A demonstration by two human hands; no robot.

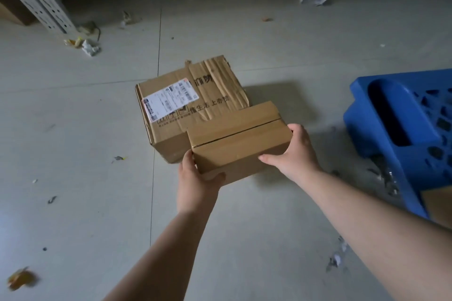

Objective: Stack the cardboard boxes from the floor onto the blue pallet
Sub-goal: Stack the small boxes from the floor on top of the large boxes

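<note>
Small cardboard box [238, 138] at frame centre, gripped by left hand [199, 179] at near-left corner and right hand [297, 151] on right end. Probably light, stiff; best held at opposite ends. Blue pallet [401, 129] at right edge; larger dented box [188, 102] just behind.

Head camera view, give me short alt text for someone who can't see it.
Two bare hands hold a small cardboard box by its ends, left hand and right hand, above a grey floor. Behind it a larger box with a shipping label sits on the floor; a blue pallet lies to the right, with paper scraps scattered around.
</note>
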